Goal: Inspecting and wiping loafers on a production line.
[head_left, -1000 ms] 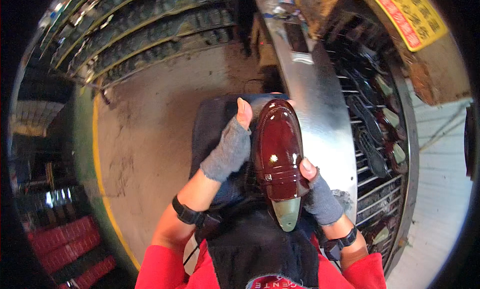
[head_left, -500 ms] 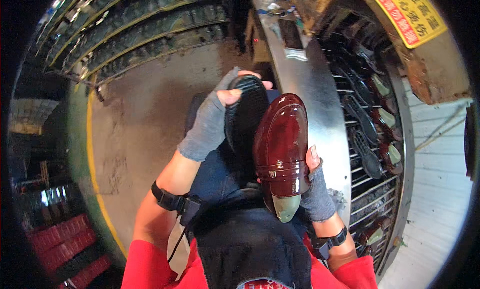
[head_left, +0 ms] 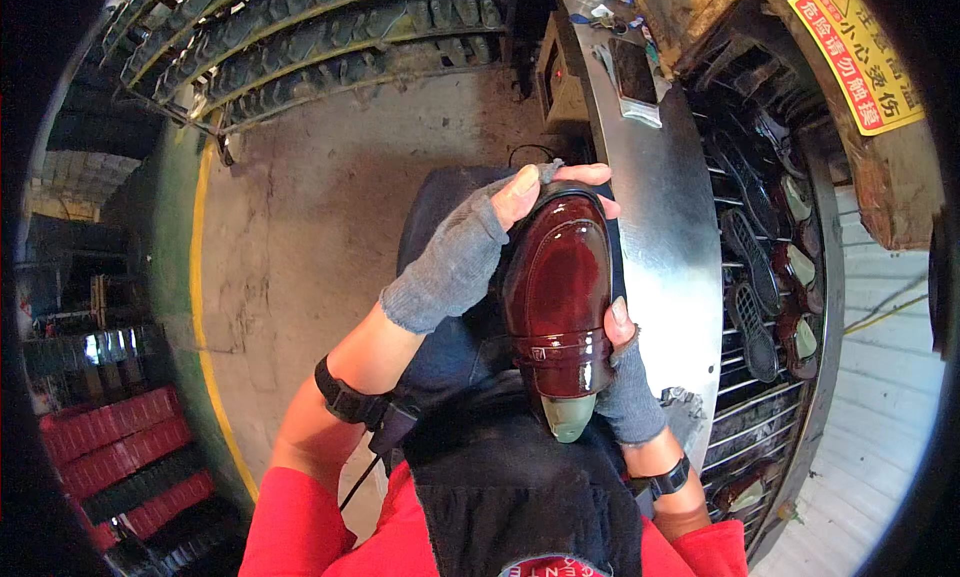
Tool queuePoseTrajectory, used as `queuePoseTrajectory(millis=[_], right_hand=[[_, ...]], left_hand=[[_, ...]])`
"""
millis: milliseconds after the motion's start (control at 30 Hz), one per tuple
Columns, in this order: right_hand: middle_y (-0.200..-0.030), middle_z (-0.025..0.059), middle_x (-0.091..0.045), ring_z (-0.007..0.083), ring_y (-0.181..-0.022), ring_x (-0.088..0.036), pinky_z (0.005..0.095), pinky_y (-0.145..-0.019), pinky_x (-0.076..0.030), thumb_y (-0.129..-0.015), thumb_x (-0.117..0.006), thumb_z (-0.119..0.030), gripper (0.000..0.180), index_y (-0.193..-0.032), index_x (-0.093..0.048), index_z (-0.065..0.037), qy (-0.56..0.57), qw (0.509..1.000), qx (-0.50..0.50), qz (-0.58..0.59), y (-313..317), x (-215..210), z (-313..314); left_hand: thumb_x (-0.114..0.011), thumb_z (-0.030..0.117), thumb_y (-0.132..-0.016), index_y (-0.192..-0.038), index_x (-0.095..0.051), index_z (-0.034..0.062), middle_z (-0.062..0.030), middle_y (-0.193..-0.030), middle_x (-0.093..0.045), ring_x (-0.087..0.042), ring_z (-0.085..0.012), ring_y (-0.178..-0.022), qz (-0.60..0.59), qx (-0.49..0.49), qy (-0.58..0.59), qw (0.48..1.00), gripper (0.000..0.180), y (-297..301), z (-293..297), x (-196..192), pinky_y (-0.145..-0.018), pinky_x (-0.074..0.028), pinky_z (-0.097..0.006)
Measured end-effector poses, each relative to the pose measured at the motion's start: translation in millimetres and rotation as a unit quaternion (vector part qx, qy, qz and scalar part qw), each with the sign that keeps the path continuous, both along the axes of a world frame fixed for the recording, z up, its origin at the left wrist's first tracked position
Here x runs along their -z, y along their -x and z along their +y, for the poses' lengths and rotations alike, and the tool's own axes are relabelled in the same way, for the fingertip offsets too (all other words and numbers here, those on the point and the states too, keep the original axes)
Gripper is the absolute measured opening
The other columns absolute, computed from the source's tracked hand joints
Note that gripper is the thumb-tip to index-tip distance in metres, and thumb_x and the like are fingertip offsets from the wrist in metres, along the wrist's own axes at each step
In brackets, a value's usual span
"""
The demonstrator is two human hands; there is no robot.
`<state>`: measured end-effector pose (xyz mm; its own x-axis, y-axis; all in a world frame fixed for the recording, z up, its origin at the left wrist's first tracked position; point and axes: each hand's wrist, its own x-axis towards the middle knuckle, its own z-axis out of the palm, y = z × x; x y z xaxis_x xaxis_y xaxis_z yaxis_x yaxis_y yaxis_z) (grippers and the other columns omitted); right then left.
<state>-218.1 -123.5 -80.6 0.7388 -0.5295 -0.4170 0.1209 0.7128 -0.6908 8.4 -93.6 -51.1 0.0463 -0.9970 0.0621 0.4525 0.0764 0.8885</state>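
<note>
A glossy dark-red loafer upper (head_left: 560, 277) on a pale green last (head_left: 568, 417) lies over my lap, toe pointing away. My right hand (head_left: 630, 377), in a grey fingerless glove, grips it by the right side near the heel, thumb on top. My left hand (head_left: 475, 237), gloved the same way, is wrapped round the toe end. It holds a black sole (head_left: 573, 188), of which only a dark rim shows around the toe; the upper hides the rest. Sole and upper appear to touch at the toe.
To the right runs a shiny metal ledge (head_left: 665, 227), then a rack (head_left: 745, 417) bearing several black soles (head_left: 752, 327) and red uppers on lasts. A yellow-red warning sign (head_left: 860, 62) hangs above. Shelves of dark shoes (head_left: 330, 42) stand at the far left.
My left hand has brought the black sole rightward to the upper and under its toe. Its ridged face, seen before, is now hidden. My right hand keeps its grip.
</note>
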Motion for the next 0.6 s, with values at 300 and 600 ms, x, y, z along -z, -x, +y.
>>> queuePoseTrajectory(millis=[300,600], right_hand=[[-0.133,0.018,-0.069,0.0288,-0.113,-0.073,0.043,-0.1,-0.061,-0.096,-0.066,-0.064,0.082,-0.146,-0.054,0.001,-0.026,0.999,-0.018,0.024,7,-7,6],[-0.129,0.0187,-0.069,0.0294,-0.113,-0.071,0.0432,-0.099,-0.06,-0.09,-0.068,-0.067,0.088,-0.142,-0.056,0.002,-0.047,0.994,-0.091,0.021,15,2,13]], left_hand=[[-0.082,0.044,-0.089,-0.157,-0.043,0.0063,-0.0172,-0.14,-0.064,-0.066,-0.0218,-0.119,-0.096,0.013,0.05,0.994,0.087,4,20,-20,-0.108,-0.052,-0.038],[-0.089,0.014,-0.078,-0.156,-0.042,0.0064,-0.0178,-0.149,-0.06,-0.066,-0.0242,-0.124,-0.259,0.024,-0.006,0.966,0.091,5,45,-34,-0.109,-0.052,-0.04]])
